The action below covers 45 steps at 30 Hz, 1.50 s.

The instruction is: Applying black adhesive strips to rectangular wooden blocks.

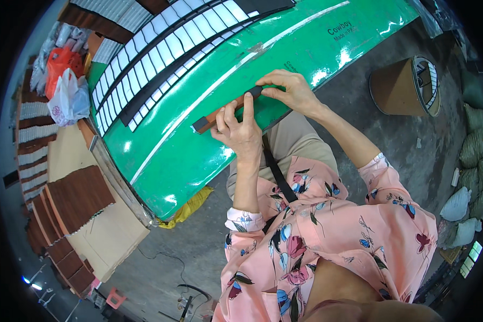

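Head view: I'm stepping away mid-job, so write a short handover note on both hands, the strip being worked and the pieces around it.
Left hand: fingers pressed flat on the narrow brown strip with a black band on top, near its left end.
Right hand: pinching the same strip at its right end.
The strip lies on the glossy green board, near its front edge.
Done, by the look of it: rows of black strips with white rectangular patches are laid out along the far side of the board.
Left: the strip in hand is not yet released; stacks of brown pieces lie on the tan sheet at the left.
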Motion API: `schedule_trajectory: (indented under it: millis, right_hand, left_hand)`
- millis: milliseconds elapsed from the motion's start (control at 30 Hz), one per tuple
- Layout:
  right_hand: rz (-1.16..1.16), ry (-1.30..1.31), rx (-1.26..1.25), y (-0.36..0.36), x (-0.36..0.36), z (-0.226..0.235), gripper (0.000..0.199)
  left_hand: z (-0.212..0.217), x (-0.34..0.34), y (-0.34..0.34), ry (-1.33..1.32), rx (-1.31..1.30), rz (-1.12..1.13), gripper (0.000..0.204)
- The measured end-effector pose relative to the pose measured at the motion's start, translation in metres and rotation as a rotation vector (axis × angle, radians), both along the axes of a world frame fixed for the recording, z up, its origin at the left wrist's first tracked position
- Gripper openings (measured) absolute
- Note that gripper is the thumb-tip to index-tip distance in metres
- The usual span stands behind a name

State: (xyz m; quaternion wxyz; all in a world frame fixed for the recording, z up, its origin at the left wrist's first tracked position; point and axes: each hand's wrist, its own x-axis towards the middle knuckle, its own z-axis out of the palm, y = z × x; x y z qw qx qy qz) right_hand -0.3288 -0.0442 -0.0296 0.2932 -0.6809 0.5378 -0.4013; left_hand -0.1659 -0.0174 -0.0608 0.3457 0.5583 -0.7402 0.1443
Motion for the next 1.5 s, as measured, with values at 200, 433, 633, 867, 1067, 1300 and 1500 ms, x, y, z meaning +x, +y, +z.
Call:
schedule_trajectory:
  millis: [200, 433, 633, 867, 1067, 1300, 1500]
  right_hand:
    - [-0.062, -0.373, 0.401, -0.004, 0.004, -0.01, 0.017]
    - [-0.083, -0.575, 0.523, -0.013, 0.012, -0.008, 0.016]
    - [0.048, -0.284, 0.361, -0.012, 0.015, -0.002, 0.019]
    - [0.089, -0.251, 0.237, -0.032, -0.001, -0.03, 0.032]
    - [-0.027, -0.392, 0.451, -0.092, -0.005, -0.034, 0.043]
    - [-0.236, -0.33, 0.266, -0.081, -0.014, -0.007, 0.043]
    - [-0.023, -0.184, 0.186, -0.057, 0.004, -0.014, 0.02]
  left_hand:
    - [-0.002, -0.001, 0.002, -0.023, -0.007, -0.004, 0.042]
    - [0.001, -0.007, 0.0, 0.025, 0.047, -0.028, 0.039]
    - [0.018, 0.003, -0.002, 0.025, 0.028, -0.004, 0.042]
    - [0.051, 0.054, 0.015, 0.337, 0.061, -0.396, 0.042]
    - [0.09, 0.205, 0.026, 0.193, -0.1, 0.119, 0.042]
    - [0.19, 0.393, -0.01, 0.014, -0.35, 0.744, 0.033]
    - [0.23, 0.542, -0.02, -0.083, 0.07, 1.153, 0.048]
